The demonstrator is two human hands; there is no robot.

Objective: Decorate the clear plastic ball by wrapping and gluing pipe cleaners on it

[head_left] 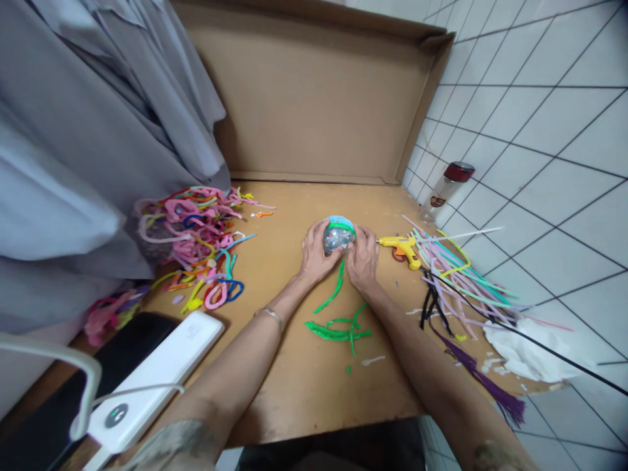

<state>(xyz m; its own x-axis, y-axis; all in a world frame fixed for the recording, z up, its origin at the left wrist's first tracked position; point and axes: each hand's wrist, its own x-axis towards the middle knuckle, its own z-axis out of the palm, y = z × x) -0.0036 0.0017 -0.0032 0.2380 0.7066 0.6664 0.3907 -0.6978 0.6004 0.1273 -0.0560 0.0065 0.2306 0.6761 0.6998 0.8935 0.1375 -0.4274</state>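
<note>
A cable point(93, 376) loops nearest us; our left hand point(314, 253) and right hand point(362, 259) clasp the ball point(337, 238), which uneven pressure could dislodge.

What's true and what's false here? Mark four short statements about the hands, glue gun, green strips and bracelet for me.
1. The left hand and right hand are both on the round object. True.
2. The right hand grips the glue gun. False: the glue gun lies on the table.
3. Green strips lie on the table. True.
4. The bracelet is on the right arm. False: it is on the left.
</note>
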